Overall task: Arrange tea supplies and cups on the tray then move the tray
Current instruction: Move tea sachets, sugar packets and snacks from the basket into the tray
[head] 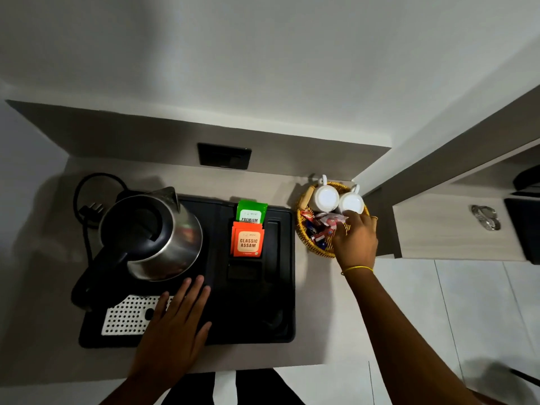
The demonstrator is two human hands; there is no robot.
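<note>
A black tray (280, 287) lies on the counter. On it stand a steel kettle (152, 235), orange tea sachets (247, 241), a green sachet (250, 212) behind them, and a white perforated mat (125, 315). My left hand (175, 323) rests flat on the tray's front, fingers apart, holding nothing. To the right, a round wicker basket (304, 229) holds two upturned white cups (325, 197) (352, 202) and several small packets (321, 226). My right hand (355, 238) reaches into the basket over the packets, fingertips near the right cup; whether it grips anything is hidden.
The kettle's black cord and plug (90, 200) loop on the counter behind the tray's left end. A dark wall socket (224, 156) sits in the back panel. A wall corner and a drawer unit with a metal handle (485, 217) stand close to the basket's right.
</note>
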